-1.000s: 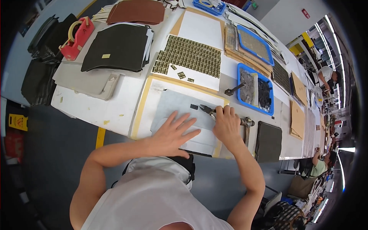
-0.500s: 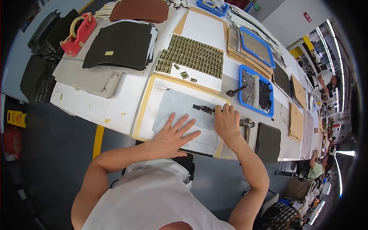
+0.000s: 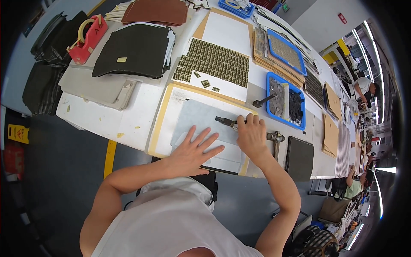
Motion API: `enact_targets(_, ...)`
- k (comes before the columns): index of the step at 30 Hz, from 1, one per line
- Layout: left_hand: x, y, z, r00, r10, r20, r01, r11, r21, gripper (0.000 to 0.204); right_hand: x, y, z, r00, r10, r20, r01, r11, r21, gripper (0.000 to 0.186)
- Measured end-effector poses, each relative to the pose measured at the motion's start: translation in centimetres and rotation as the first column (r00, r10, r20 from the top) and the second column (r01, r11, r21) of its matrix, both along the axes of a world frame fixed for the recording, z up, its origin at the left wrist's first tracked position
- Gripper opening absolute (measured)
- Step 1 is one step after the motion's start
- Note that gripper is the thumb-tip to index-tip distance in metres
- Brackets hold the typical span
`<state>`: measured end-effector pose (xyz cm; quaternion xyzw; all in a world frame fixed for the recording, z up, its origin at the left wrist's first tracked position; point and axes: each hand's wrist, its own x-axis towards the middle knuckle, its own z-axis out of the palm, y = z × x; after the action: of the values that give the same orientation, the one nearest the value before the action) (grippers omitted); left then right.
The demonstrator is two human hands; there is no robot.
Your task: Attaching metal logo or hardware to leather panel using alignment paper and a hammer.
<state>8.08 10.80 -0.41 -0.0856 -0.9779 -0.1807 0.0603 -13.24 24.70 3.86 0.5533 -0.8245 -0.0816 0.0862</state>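
Note:
My left hand lies flat with fingers spread on a pale blue-grey sheet and the white panel along its near edge. My right hand is closed round a pair of pliers, whose dark jaws point left over the sheet. Whether the jaws hold a small dark piece, I cannot make out. Under the sheet is a white board edged with yellowish tape. Just right of my right hand lies a hammer, its handle toward me.
Rows of small brass-coloured pieces cover white card beyond the board. On the right are a blue tray of grey and black pieces, a dark T-shaped tool and black sheets. A red tape dispenser stands far left.
My right hand has shifted slightly left with the pliers, which lie at a slightly different angle. My left hand stays in place.

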Motion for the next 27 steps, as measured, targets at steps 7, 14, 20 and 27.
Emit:
enact_targets(7,0.0,0.0,0.0,1.000,0.001,-0.009,-0.001,1.000,0.001,0.100,0.4,-0.3,0.3,0.999,0.034,-0.012,-0.034,0.999,-0.015,0.021)
enact_targets(14,0.1,0.0,0.0,1.000,0.003,-0.009,-0.003,1.000,0.014,0.099,0.6,-0.4,0.1,1.000,0.002,0.011,-0.002,1.000,-0.017,0.020)
enact_targets(20,0.1,-0.2,0.1,0.999,-0.008,-0.034,0.008,1.000,-0.009,0.098,0.1,-1.1,0.3,0.999,0.025,-0.047,-0.023,0.999,0.043,0.015)
enact_targets(27,-0.1,0.0,0.4,0.999,-0.006,-0.033,0.006,1.000,-0.024,0.098,-0.5,-0.3,0.3,0.985,-0.107,0.137,0.097,0.992,0.080,0.017)
